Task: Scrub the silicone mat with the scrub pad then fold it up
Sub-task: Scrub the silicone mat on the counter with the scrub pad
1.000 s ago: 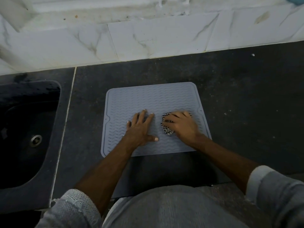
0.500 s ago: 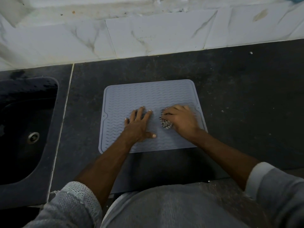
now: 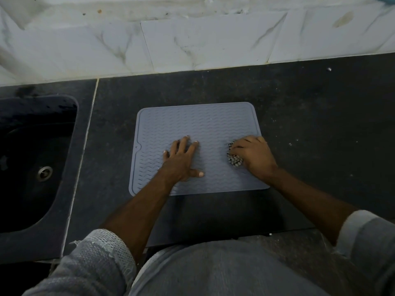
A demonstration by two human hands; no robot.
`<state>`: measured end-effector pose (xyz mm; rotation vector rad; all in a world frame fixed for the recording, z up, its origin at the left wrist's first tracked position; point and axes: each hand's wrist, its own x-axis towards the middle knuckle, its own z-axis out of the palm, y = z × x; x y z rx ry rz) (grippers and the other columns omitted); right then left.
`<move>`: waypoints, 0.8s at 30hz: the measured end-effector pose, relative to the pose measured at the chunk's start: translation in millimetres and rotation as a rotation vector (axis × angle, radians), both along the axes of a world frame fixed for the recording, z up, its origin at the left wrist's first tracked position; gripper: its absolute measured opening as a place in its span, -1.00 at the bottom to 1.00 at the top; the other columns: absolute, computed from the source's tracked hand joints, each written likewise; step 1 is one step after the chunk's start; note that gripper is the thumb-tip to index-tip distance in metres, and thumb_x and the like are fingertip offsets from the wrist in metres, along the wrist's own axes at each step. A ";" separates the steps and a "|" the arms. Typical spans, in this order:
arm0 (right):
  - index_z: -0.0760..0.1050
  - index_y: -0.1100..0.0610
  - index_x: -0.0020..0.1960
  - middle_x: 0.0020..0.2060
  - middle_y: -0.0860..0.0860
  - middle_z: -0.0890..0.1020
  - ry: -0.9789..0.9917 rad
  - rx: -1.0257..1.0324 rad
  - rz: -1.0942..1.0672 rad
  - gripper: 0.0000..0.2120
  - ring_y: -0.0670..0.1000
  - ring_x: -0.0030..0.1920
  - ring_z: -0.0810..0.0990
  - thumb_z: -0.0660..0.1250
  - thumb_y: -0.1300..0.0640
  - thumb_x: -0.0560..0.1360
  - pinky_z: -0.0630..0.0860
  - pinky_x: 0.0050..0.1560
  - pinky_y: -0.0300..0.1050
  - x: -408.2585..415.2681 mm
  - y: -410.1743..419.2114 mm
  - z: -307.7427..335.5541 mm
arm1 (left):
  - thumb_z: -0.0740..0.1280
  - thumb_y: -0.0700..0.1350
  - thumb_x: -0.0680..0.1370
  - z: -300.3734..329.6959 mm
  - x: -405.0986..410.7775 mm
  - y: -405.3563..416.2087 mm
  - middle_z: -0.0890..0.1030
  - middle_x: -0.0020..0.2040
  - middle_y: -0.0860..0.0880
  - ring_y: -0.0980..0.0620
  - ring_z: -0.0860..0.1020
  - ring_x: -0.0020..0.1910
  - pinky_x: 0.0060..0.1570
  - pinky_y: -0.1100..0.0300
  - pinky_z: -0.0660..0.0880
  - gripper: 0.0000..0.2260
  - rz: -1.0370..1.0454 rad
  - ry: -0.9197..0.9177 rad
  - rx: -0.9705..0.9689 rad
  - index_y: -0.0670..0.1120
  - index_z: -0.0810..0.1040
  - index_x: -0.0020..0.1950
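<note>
Silicone mat [image 3: 198, 124] flat on the dark bench [image 3: 320, 116], under both hands, long axis left to right. Left hand [image 3: 181, 162] spread flat, pinning the middle. Right hand [image 3: 254, 157] clenched round the checked scrub pad [image 3: 235, 160] near the right edge. Unscrubbed far half ahead; open bench rightward, sink [image 3: 32, 163] well left.

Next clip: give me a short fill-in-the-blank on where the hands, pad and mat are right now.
1. The left hand lies flat on the ____.
2. The scrub pad is gripped by the ____ hand.
3. The mat lies ____ on the counter, not folded.
4. The sink is to the person's ____.

Missing words: mat; right; flat; left
</note>
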<state>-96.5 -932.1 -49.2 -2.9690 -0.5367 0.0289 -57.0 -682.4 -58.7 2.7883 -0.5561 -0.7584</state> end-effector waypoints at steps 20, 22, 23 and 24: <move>0.63 0.11 0.02 0.03 0.04 0.64 -0.176 0.114 0.058 -0.62 0.14 0.06 0.58 0.52 0.33 0.23 0.42 -0.02 0.07 -7.0 8.1 -14.8 | 0.36 0.28 0.42 -5.1 -2.5 7.5 -0.23 0.56 -0.02 -0.14 -0.23 0.52 0.43 -0.24 -0.12 -0.09 -0.016 -0.044 -0.054 0.08 -0.13 0.56; 0.63 0.12 0.02 0.03 0.05 0.64 -0.183 0.127 0.046 -0.61 0.16 0.06 0.58 0.52 0.33 0.21 0.42 0.00 0.09 -9.0 7.5 -15.4 | 0.35 0.27 0.43 -6.3 -4.1 15.7 -0.21 0.56 -0.03 -0.13 -0.20 0.52 0.43 -0.21 -0.11 -0.12 -0.030 -0.055 -0.112 0.07 -0.09 0.57; 0.63 0.12 0.02 0.03 0.05 0.64 -0.177 0.130 0.036 -0.60 0.16 0.06 0.58 0.52 0.33 0.21 0.43 0.00 0.11 -9.8 7.7 -15.3 | 0.36 0.25 0.44 -6.9 -4.7 21.7 -0.20 0.56 -0.03 -0.13 -0.18 0.52 0.43 -0.19 -0.09 -0.14 -0.035 -0.060 -0.143 0.07 -0.06 0.57; 0.63 0.12 0.02 0.03 0.06 0.65 -0.165 0.134 0.025 -0.60 0.17 0.05 0.58 0.53 0.33 0.20 0.43 0.01 0.13 -10.1 8.6 -15.3 | 0.37 0.24 0.44 -7.4 -5.3 29.1 -0.18 0.56 -0.02 -0.13 -0.15 0.52 0.44 -0.17 -0.06 -0.15 -0.037 -0.071 -0.165 0.07 -0.04 0.56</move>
